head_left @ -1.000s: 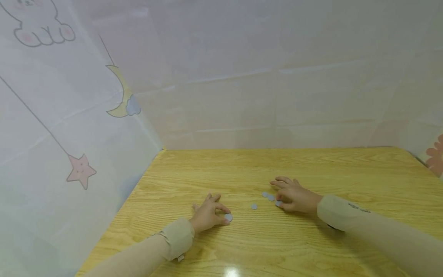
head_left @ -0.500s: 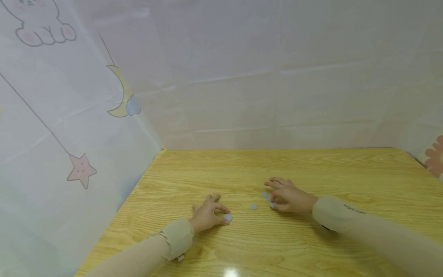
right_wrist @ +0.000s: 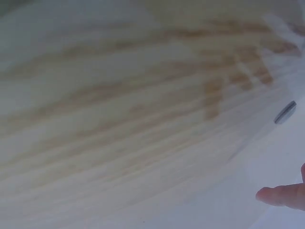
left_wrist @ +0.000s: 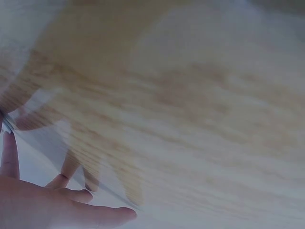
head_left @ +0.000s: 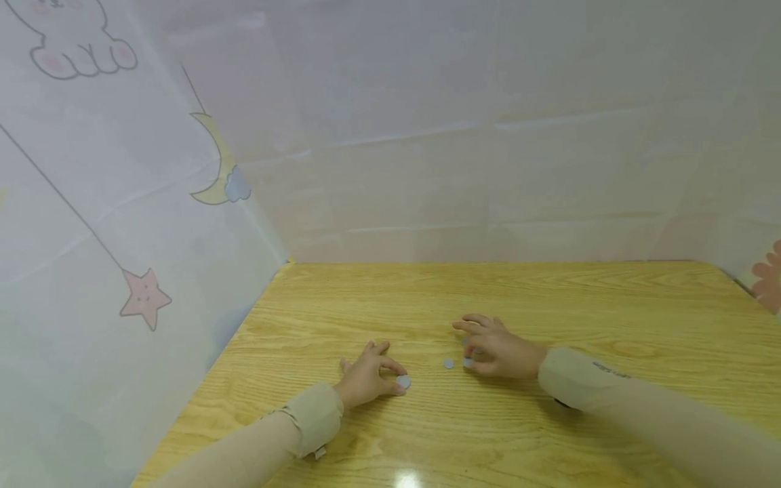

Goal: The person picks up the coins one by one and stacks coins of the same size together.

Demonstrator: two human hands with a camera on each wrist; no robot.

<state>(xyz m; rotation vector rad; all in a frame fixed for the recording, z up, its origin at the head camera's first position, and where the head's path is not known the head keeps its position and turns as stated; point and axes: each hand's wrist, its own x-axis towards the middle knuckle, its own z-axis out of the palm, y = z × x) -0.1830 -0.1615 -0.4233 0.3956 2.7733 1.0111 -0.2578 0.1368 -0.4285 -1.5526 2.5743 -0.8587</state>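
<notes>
On the left of the wooden table, my left hand (head_left: 368, 379) pinches a silvery coin (head_left: 403, 382) between thumb and index finger, low against the surface. The left wrist view catches that grip edge-on at its left border; how many coins are in it I cannot tell. To the right, my right hand (head_left: 503, 350) holds another coin (head_left: 468, 362) at its thumb and index fingertips, the other fingers spread. A loose coin (head_left: 448, 364) lies flat just left of these fingertips. More coins behind the right fingers are mostly hidden. The right wrist view includes one coin (right_wrist: 286, 112) seen edge-on.
The wood-grain table (head_left: 366, 298) stretches beyond both hands to a pale fabric backdrop (head_left: 390, 169) along its far edge. A printed cloth with a star (head_left: 145, 298) hangs at the left. Glare marks the near table edge.
My right hand has slid left with its coin, closing in on the loose coin and covering the other coins behind its fingers. The left hand has stayed in place.
</notes>
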